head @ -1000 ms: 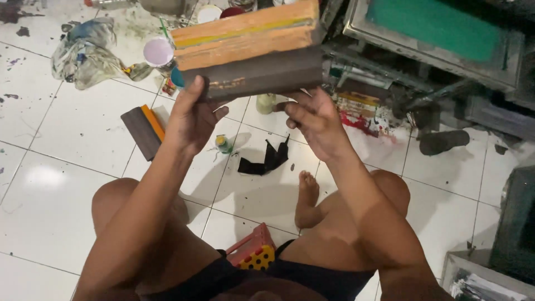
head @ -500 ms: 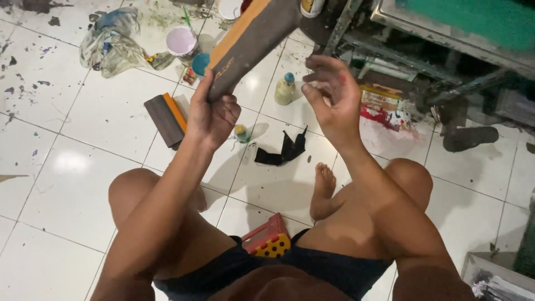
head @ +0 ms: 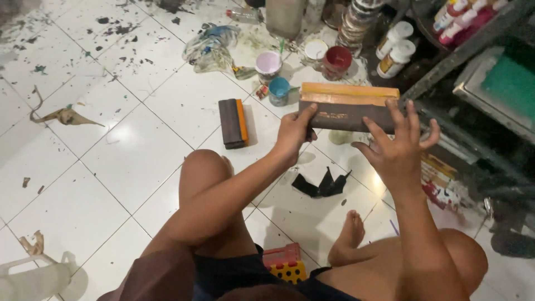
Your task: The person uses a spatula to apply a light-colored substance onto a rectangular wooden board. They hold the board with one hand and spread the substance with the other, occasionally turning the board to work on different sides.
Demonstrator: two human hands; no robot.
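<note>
My left hand (head: 293,135) grips the left end of a long squeegee (head: 348,106) with a dark wooden handle and an orange rubber blade on its upper edge, held level in front of me. My right hand (head: 397,149) is open with fingers spread, its fingertips touching the right end of the squeegee from behind. I sit on a small red and yellow stool (head: 286,264) with bare knees raised.
A shorter squeegee (head: 232,122) lies on the white tiled floor to the left. Paint cups (head: 268,65), a red pot (head: 336,61) and a blue jar (head: 278,91) stand beyond. A black scrap (head: 322,185) lies by my foot. A dark metal rack (head: 485,95) stands to the right.
The squeegee has swung from tilted steeply back to level and lower. My view has shifted left, showing more floor. My right hand has moved back to the squeegee's right end.
</note>
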